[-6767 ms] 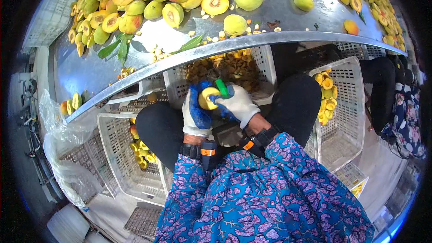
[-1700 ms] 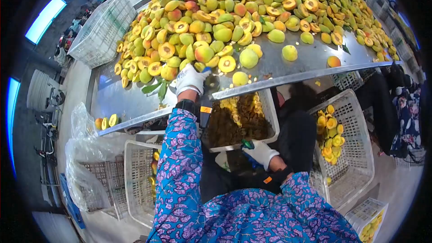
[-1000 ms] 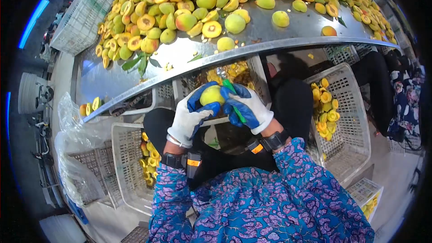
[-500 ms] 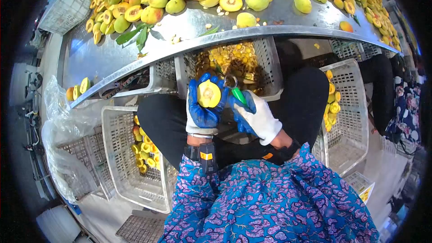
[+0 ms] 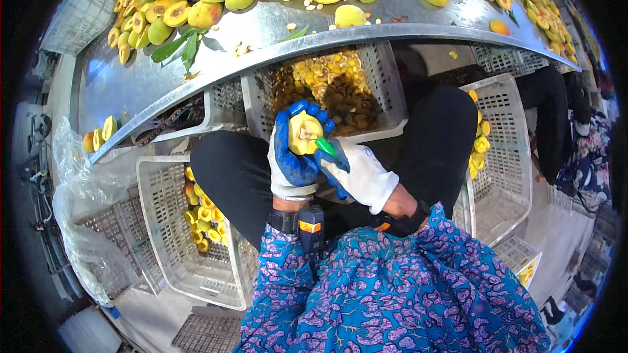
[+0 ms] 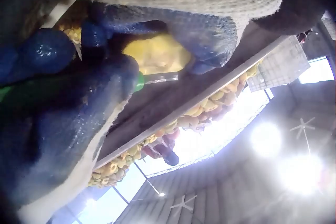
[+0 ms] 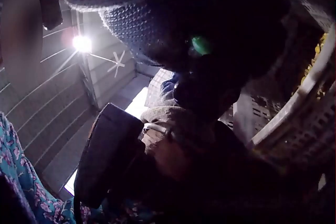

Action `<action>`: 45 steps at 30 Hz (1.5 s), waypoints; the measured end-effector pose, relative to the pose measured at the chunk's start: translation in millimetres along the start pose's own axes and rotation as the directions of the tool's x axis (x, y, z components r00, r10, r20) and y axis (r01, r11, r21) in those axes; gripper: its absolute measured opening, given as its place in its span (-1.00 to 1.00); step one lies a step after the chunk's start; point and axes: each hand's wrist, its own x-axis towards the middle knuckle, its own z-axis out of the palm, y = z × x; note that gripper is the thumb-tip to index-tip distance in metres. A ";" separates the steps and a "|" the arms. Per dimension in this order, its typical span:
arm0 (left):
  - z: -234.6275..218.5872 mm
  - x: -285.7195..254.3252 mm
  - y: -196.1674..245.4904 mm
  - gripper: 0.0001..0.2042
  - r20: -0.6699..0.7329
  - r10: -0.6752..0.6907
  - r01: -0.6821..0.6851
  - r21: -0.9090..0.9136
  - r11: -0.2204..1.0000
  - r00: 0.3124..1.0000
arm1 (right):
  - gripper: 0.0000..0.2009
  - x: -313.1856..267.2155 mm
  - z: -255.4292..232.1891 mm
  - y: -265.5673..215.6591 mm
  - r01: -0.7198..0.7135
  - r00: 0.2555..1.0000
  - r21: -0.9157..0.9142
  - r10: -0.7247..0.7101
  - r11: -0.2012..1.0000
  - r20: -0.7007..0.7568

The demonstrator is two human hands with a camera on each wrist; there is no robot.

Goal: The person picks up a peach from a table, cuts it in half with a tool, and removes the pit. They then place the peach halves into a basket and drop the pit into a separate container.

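fruit half (image 5: 305, 133): cut face up, in left hand (image 5: 288, 162), fingers curled round it | probably light, firm, juice-slick, bruisable; best cupped by skin side | right hand (image 5: 368, 177) fingers grip green handle (image 5: 326, 147) | fruit underside hidden, tool tip unclear, right-wrist view murky
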 end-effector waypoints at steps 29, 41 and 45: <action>-1.9 -4.7 5.0 -0.63 -0.041 -0.208 0.207 0.404 0.891 0.977 | -0.67 -23.1 -12.9 -3.4 -0.760 0.632 0.608 -0.040 -0.229 0.774; 11.4 -10.3 8.0 -0.53 0.094 -0.290 0.262 0.234 0.936 0.953 | -0.61 -27.9 -8.3 14.0 -0.749 0.638 0.534 -0.208 -0.392 0.741; 1.3 -8.2 4.2 -0.56 0.124 -0.212 0.171 0.278 0.945 0.969 | -0.62 -24.5 -16.4 6.7 -0.750 0.659 0.637 -0.112 -0.177 0.744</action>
